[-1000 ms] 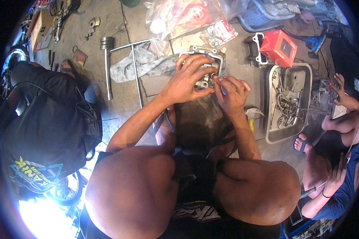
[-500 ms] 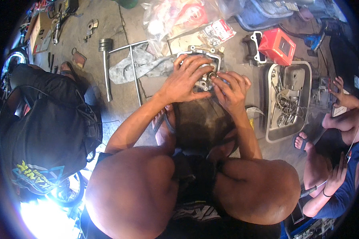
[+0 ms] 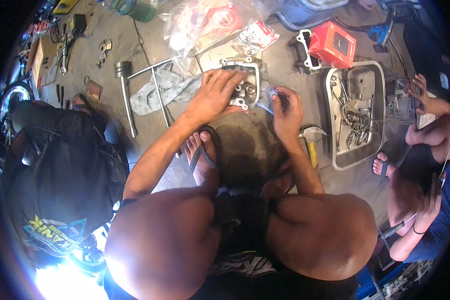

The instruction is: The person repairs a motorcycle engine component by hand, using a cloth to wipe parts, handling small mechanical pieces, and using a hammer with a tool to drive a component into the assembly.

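A silver metal engine part, which looks like a cylinder head [image 3: 252, 95], lies on the floor in front of me, with round recesses in its face. My left hand [image 3: 214, 97] grips its left side, fingers over the top and thumb along the near edge. Just right of the part, my right hand [image 3: 288, 114] is raised with thumb and fingers curled together. A pale bluish sheet [image 3: 266, 100] shows by these fingertips; whether they hold it or something small is unclear. A grey rag [image 3: 152, 95] lies left of the part, under a metal T-handle wrench [image 3: 161, 92].
A metal tray [image 3: 330, 125] of loose parts stands right, with a red box [image 3: 335, 45] beyond it. Clear plastic bags [image 3: 200, 25] lie ahead. A yellow-handled tool [image 3: 312, 150] is near my right wrist. A socket wrench [image 3: 126, 100] lies left; another person [image 3: 430, 210] sits right.
My right hand has drawn off the engine part to the right, uncovering its recesses. My left hand stays on the part. The whole view has shifted slightly.
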The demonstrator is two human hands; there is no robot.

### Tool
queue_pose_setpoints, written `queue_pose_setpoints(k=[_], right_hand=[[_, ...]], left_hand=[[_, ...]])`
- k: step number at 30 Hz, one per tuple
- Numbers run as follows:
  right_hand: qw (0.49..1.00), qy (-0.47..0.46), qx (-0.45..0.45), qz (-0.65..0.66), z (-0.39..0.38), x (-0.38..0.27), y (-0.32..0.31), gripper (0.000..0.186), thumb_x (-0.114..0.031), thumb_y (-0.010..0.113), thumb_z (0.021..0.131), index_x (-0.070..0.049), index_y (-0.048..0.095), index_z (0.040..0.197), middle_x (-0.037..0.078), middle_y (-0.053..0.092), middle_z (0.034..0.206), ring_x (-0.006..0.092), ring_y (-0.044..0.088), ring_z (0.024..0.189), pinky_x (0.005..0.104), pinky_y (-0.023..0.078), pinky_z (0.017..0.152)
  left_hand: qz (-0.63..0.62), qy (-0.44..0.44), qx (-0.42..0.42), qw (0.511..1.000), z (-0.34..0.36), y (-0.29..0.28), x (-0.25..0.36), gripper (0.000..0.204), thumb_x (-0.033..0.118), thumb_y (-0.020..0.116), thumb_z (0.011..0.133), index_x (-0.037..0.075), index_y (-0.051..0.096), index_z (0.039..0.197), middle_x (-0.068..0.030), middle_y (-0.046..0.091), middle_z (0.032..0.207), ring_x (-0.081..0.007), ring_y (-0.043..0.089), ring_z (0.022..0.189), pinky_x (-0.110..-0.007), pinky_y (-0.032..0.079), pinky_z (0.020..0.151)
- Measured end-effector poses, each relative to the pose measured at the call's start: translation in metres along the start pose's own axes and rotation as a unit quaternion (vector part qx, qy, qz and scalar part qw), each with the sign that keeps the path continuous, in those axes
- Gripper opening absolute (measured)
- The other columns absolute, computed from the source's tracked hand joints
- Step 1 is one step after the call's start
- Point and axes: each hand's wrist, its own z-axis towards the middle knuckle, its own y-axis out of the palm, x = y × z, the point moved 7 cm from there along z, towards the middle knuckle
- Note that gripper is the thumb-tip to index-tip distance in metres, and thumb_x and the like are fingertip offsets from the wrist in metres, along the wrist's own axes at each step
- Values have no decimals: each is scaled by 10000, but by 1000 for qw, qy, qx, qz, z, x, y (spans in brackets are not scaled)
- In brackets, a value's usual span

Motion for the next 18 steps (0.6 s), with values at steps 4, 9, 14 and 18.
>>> queue_pose_setpoints(k=[4,9,14,18], right_hand=[[1000,22,-2,12,-5,1,-1,177,-16,688,889,-31,674,1065,113,676,1026,266,639,962,346,516,842],[997,-22,-43,54,10,-15,7,177,7,670,895,-39,678,1066,110,673,1011,273,653,899,346,525,805],[978,-164,-108,-70,21,-25,35,146,-73,688,888,-63,710,1032,79,662,1026,274,625,989,380,499,854],[954,-175,-158,-183,21,-18,54,203,-206,722,867,-92,725,1035,64,645,1050,259,596,1036,412,464,906]], left_hand=[[-28,4,17,999,-2,-10,-4,764,494,826,685,144,607,1328,-136,552,1302,-324,532,1140,-461,379,988],[-22,-12,73,997,-17,-43,-3,651,454,890,618,184,704,1180,-147,569,1284,-329,566,1065,-469,398,925],[35,-40,104,993,-34,-85,4,654,440,915,581,157,720,1138,-183,602,1280,-355,584,1103,-477,404,916],[70,-55,115,989,-45,-103,0,654,430,919,576,141,722,1128,-199,605,1284,-368,588,1101,-481,401,938]])
